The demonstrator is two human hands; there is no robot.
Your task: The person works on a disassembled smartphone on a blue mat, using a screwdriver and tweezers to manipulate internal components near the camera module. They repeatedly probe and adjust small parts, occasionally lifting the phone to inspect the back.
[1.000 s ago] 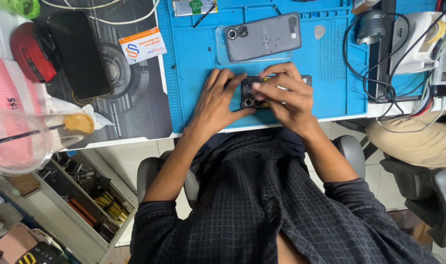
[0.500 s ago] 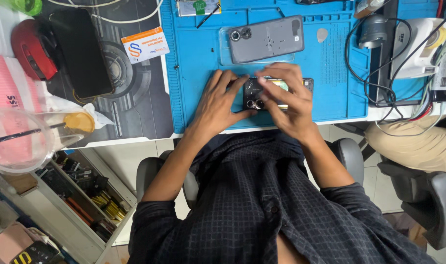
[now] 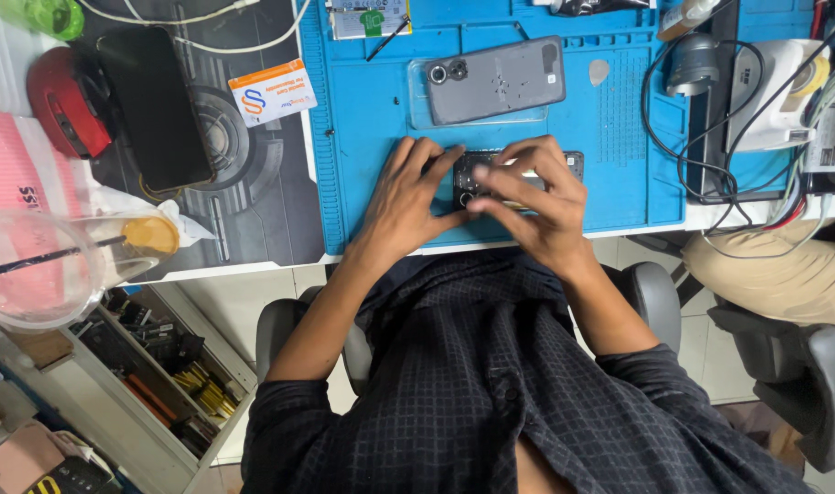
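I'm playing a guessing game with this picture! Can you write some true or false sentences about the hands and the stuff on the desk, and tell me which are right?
1. Both hands rest on a dark phone on the blue mat. True: the left hand and right hand cover the dark phone on the blue mat.
2. The grey phone lies face up. False: the grey phone shows its back with camera lenses.
3. A red mouse sits on the blue mat. False: the red mouse is off it, beside a black phone.
4. A clear plastic cup has a straw in it. True: the clear plastic cup holds a dark straw.
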